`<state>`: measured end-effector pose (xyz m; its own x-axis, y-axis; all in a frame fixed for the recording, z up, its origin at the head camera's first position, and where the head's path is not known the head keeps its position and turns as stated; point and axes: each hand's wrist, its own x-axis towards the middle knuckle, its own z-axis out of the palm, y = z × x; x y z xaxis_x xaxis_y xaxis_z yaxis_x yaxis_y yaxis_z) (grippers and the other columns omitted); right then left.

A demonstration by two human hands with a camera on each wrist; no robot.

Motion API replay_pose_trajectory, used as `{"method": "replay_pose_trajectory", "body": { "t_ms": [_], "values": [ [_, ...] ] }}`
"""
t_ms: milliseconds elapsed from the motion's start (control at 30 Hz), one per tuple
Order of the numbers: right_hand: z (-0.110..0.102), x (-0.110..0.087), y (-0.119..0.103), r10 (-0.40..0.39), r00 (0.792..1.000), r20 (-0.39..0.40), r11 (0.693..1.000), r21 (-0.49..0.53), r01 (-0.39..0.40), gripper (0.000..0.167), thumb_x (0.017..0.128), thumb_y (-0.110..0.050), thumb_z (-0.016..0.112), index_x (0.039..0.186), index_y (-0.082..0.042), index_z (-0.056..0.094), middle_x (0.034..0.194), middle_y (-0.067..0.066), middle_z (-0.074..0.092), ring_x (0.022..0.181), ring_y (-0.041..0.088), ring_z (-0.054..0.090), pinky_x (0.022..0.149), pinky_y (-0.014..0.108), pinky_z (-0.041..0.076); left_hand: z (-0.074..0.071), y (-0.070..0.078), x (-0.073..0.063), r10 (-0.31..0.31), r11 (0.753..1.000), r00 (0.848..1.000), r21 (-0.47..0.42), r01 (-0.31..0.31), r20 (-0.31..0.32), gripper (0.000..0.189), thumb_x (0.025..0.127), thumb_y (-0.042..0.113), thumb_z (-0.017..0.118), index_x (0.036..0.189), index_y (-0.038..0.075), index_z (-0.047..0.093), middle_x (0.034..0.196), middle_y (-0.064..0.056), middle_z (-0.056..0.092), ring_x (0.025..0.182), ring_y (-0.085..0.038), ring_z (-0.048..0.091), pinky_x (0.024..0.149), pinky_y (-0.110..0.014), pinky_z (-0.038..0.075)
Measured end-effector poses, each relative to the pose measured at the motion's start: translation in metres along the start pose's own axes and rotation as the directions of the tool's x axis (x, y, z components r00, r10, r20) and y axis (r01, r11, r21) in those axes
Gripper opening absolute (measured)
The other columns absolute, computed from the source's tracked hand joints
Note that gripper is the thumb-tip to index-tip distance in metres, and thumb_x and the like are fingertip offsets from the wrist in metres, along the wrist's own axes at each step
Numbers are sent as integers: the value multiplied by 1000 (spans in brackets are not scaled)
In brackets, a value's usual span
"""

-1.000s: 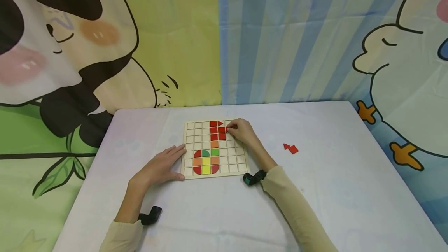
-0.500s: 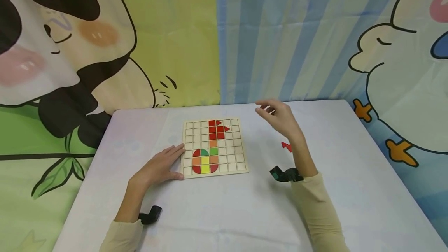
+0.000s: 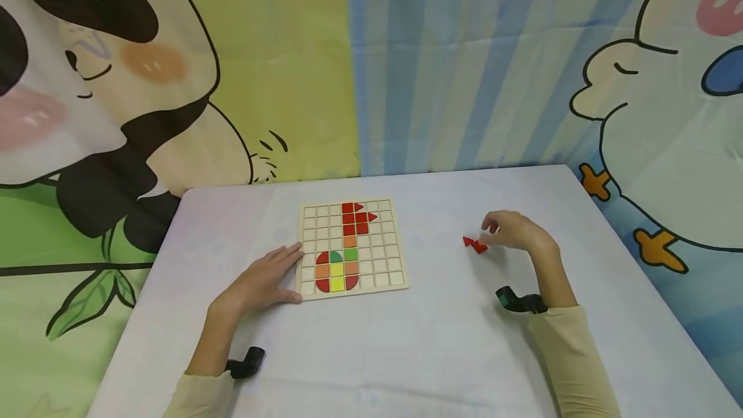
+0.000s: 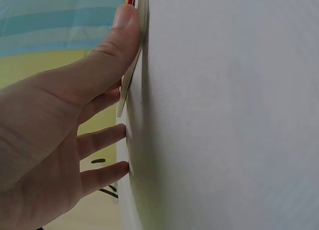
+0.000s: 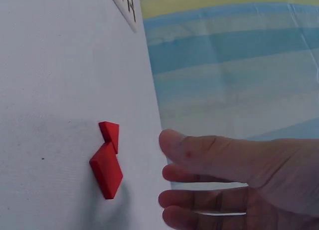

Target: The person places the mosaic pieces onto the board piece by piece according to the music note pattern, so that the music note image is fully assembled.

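My left hand (image 3: 261, 284) rests at the left edge of a pale wooden grid board (image 3: 383, 279), fingers and thumb extended along it. In the left wrist view the thumb touches the board's side and the fingertips meet the cloth. Red, orange, yellow and green pieces fill some of the board's cells. To the right, my right hand (image 3: 515, 232) hovers beside a red triangle (image 5: 110, 132) and a red square (image 5: 106, 170) lying on the table. Nothing is between its loosely bent fingers in the right wrist view. The square and triangle lie against each other.
A white cloth covers the table (image 3: 360, 353). Behind it hangs a printed backdrop (image 3: 290, 82) with a panda and a white bird. Each wrist wears a dark camera mount, such as the left one (image 3: 246, 364).
My right hand has left a red triangle on the board beside the red squares, lifted away, and moved right to the loose red pieces. The left hand has stayed at the board's edge.
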<state>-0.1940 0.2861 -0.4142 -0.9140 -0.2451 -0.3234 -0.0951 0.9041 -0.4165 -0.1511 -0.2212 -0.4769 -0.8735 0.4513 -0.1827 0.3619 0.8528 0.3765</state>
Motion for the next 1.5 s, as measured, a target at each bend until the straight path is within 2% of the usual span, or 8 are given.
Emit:
{"method": "replay_pose_trajectory", "body": {
  "t_ms": [167, 400, 833, 1000, 1067, 1133, 1300, 1500],
  "values": [
    [7, 6, 7, 79, 992, 96, 997, -33, -76, 33, 84, -28, 73, 101, -3, 60, 98, 12, 63, 86, 23, 55, 70, 33, 47, 0, 0, 1, 12, 1000, 1000, 20, -11, -5, 98, 73, 53, 77, 152, 14, 33, 160, -7, 29, 146, -39, 27, 112, -61, 32],
    [12, 10, 10, 76, 992, 101, 997, -29, -73, 33, 83, -29, 74, 99, -3, 59, 98, 11, 61, 86, 22, 54, 70, 32, 46, -2, 0, 2, 18, 999, 1000, 37, -17, -12, 98, 73, 54, 76, 152, 15, 32, 161, -7, 29, 146, -39, 28, 112, -62, 32],
    [16, 23, 13, 74, 996, 54, 997, -14, -73, 22, 83, -21, 71, 91, -4, 60, 83, 5, 55, 78, 19, 49, 64, 28, 40, -1, -2, 3, 14, 999, 1000, 33, -13, -16, 99, 73, 54, 76, 152, 14, 33, 161, -7, 29, 146, -39, 27, 113, -61, 31],
    [11, 22, 18, 15, 1000, -16, 999, 33, -14, 24, 83, -17, 70, 98, 0, 61, 88, 9, 60, 79, 20, 52, 66, 28, 44, 0, -2, 2, 11, 999, 1000, 33, -11, -17, 98, 73, 54, 76, 152, 15, 33, 161, -6, 28, 146, -38, 27, 113, -60, 31],
    [8, 21, 20, -40, 996, -77, 996, 79, 46, 25, 85, -16, 70, 101, 2, 62, 90, 11, 63, 80, 21, 55, 68, 27, 46, 0, -2, 2, 8, 1000, 1000, 30, -8, -17, 99, 73, 54, 77, 152, 14, 33, 160, -7, 29, 146, -38, 28, 113, -60, 31],
    [7, 21, 19, -89, 984, -157, 984, 138, 112, 26, 87, -16, 70, 104, 3, 63, 92, 13, 65, 82, 22, 57, 69, 24, 49, 0, -1, 1, 3, 1000, 1000, 23, -3, -13, 99, 73, 53, 77, 152, 14, 33, 161, -7, 28, 146, -38, 27, 113, -60, 31],
    [10, 26, -4, -172, 926, -337, 933, 246, 263, 32, 91, -17, 68, 117, 0, 63, 108, 16, 67, 93, 25, 63, 78, 16, 54, 0, 0, -1, -2, 1000, 1000, 14, 2, 0, 98, 73, 52, 78, 152, 14, 33, 161, -7, 28, 146, -39, 26, 114, -61, 30],
    [18, 42, -57, -294, 871, -394, 872, 263, 413, 33, 90, -10, 67, 122, 0, 63, 114, 17, 65, 98, 27, 64, 92, 44, 56, 2, 1, -1, -6, 1000, 1000, 4, 6, -1, 99, 72, 54, 77, 152, 16, 33, 161, -6, 28, 147, -38, 26, 113, -61, 31]
  ]
}}
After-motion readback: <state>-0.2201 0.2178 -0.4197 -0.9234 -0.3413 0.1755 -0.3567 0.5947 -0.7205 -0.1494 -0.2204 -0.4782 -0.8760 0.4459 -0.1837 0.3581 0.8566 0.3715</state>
